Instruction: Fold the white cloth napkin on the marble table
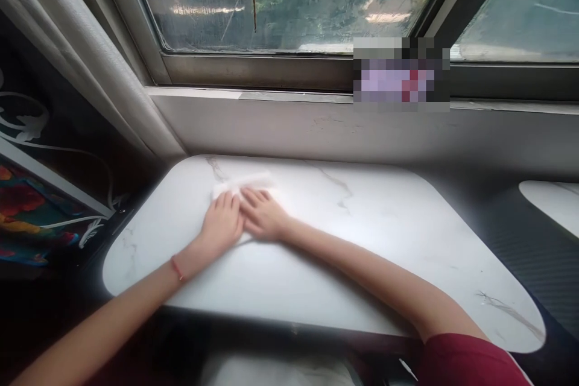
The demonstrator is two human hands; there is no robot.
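A thin white cloth or wipe [257, 180] lies on the white marbled tabletop [344, 265], left of its middle; its exact kind is hard to tell. My left hand [222, 221] rests flat on the near left part of it with the fingers stretched forward. Beside it and touching it, my right hand [263, 215] presses down palm-low, fingers spread and pointing left. Both hands cover much of the cloth, whose far edge and a small near corner show. A thin red bracelet [177, 268] circles my left wrist.
Beyond the table stand a pale wall [271, 123] and a window [289, 6]. A blurred-out item [398, 78] sits on the sill. A light curtain [90, 42] hangs at left, near white cables [93, 226] and colourful fabric [27, 217]. Another white tabletop [556, 199] is at right.
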